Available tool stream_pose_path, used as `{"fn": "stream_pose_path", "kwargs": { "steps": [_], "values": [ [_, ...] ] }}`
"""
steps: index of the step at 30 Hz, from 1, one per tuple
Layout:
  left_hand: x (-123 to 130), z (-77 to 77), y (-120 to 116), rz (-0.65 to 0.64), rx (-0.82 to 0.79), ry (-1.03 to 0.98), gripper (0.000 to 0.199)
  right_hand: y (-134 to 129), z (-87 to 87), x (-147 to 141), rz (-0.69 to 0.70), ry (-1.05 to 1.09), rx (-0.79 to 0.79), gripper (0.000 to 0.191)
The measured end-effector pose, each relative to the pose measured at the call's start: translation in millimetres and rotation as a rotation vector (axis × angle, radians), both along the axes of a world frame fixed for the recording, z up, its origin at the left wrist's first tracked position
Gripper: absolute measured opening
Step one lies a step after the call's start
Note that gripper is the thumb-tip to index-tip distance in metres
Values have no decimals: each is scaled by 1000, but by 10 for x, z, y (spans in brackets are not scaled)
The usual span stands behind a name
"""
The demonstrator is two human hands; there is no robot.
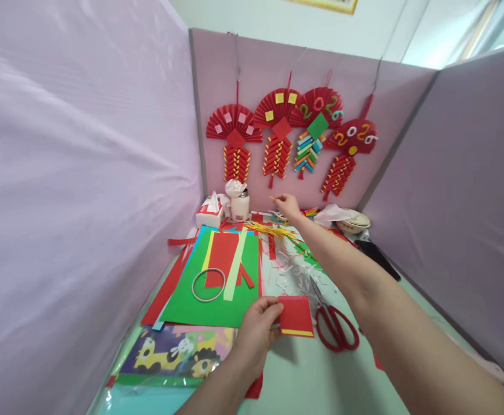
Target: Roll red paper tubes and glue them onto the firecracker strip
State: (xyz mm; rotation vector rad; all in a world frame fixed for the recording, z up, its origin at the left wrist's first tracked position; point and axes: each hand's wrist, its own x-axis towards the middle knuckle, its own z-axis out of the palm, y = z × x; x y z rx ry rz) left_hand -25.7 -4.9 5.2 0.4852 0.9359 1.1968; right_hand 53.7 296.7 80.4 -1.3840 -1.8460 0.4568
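My left hand (258, 327) grips the left edge of a red paper square (295, 314) with a yellow strip along its near edge, held just above the table. My right hand (288, 206) is stretched far forward to the back of the table. Its fingers pinch a small thin yellowish piece (272, 198), too small to name. Open-bladed scissors with red handles (337, 327) lie to the right of the red square. Left of my left hand, green sheets (234, 314) carry a smaller red sheet (224, 248), a pale green strip (235, 268) and a round ring (208, 285).
White paper scraps (292, 274) and a yellow bundle of strands (273, 229) lie mid-table. A tissue box (211, 214), a white jar (240, 206) and a bowl (353, 221) stand at the back. Several red fan decorations (234, 122) hang on the pink panel. Fabric walls enclose both sides.
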Motion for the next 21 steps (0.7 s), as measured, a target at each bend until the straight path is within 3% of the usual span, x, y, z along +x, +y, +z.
{"fn": "stream_pose_path", "kwargs": {
  "steps": [6, 9, 11, 14, 16, 18, 21],
  "values": [
    [-1, 14, -12, -7, 37, 69, 21, -575, 539, 350, 90, 283, -2, 6],
    [3, 30, -12, 41, 90, 131, 24, -1122, 712, 556, 139, 341, -14, 12],
    [12, 41, -17, 95, 138, 181, 26, -1568, 738, 688, 173, 352, -14, 19],
    [40, 43, -29, 128, 178, 240, 28, -2248, 613, 843, 216, 314, 82, 24],
    [65, 39, -38, 133, 185, 269, 29, -2610, 421, 903, 211, 303, 41, 23],
    [90, 33, -45, 143, 206, 293, 29, -2836, 174, 928, 168, 339, -7, 22],
    [116, 22, -51, 150, 247, 350, 29, -2934, -181, 923, 157, 405, -67, 23]
  ]
}}
